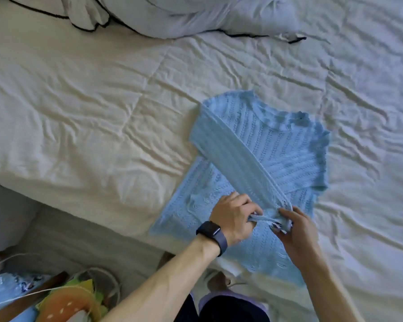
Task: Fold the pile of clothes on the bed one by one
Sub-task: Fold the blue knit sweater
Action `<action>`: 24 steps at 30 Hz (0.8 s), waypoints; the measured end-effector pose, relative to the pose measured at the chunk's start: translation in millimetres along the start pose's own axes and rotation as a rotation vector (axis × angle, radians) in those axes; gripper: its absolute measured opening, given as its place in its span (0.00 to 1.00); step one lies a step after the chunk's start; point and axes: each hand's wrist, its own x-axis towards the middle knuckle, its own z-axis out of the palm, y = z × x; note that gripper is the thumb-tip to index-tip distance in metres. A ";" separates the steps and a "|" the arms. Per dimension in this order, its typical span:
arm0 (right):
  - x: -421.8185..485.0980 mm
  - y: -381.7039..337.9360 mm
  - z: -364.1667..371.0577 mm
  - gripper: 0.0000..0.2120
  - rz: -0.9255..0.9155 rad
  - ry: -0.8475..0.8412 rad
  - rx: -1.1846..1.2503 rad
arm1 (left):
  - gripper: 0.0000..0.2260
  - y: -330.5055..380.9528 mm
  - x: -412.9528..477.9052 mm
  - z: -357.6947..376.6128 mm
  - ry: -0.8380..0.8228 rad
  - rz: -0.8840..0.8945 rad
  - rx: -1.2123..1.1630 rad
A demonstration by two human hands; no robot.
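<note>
A light blue knit sweater [286,149] lies spread flat on the white bed [91,108], its neckline pointing away from me. One long sleeve is folded diagonally across the body, running from the far left shoulder down toward me. My left hand [233,217], with a dark watch on its wrist, pinches the cuff end of that sleeve. Just to the right, my right hand [298,231] grips the same cuff from the other side. The two hands nearly touch over the sweater's lower half.
A rumpled white duvet with black piping [163,17] lies bunched at the far edge of the bed. The bed's near left edge [98,219] drops to the floor, where a colourful cushion and cables [63,298] sit at lower left.
</note>
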 end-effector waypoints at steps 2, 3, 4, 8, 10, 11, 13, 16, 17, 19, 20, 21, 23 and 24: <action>2.4 24.3 -52.5 0.12 0.033 0.066 0.013 | 0.11 33.8 -6.2 43.4 -0.109 0.079 0.108; 5.5 37.4 -75.5 0.10 0.046 0.082 -0.015 | 0.11 47.4 -8.6 64.4 -0.174 0.109 0.174; 9.4 51.2 -97.3 0.10 0.048 0.088 -0.064 | 0.11 59.3 -11.4 84.7 -0.259 0.131 0.234; 40.4 99.2 -165.1 0.10 -0.074 0.080 -0.337 | 0.11 85.3 -22.5 159.3 -0.530 0.288 0.477; 60.7 114.6 -185.9 0.08 -0.126 0.082 -0.463 | 0.12 86.5 -23.1 196.2 -0.568 0.339 0.599; 69.7 121.2 -193.8 0.07 -0.136 0.074 -0.510 | 0.11 83.7 -23.0 211.1 -0.566 0.345 0.663; 83.0 134.4 -205.8 0.05 -0.181 0.042 -0.635 | 0.12 75.2 -22.6 230.7 -0.631 0.249 0.730; 90.5 148.3 -217.0 0.04 -0.224 0.026 -0.847 | 0.17 58.4 -25.8 245.2 -0.785 0.099 0.790; 90.5 150.1 -219.6 0.06 -0.223 0.037 -0.900 | 0.20 55.4 -28.1 246.7 -0.800 0.094 0.802; 86.5 150.3 -222.1 0.07 -0.209 0.043 -0.989 | 0.23 54.7 -33.8 243.8 -0.815 0.104 0.803; 82.5 148.8 -222.0 0.07 -0.200 0.041 -1.022 | 0.22 56.0 -36.3 240.6 -0.823 0.111 0.802; 77.1 146.4 -221.4 0.07 -0.195 0.048 -1.041 | 0.21 57.2 -38.2 236.9 -0.828 0.121 0.798; 65.3 139.7 -217.6 0.09 -0.221 0.091 -1.044 | 0.20 58.9 -41.7 226.0 -0.806 0.096 0.742; 60.5 134.6 -214.0 0.10 -0.260 0.115 -1.047 | 0.19 58.6 -42.7 219.0 -0.768 0.055 0.690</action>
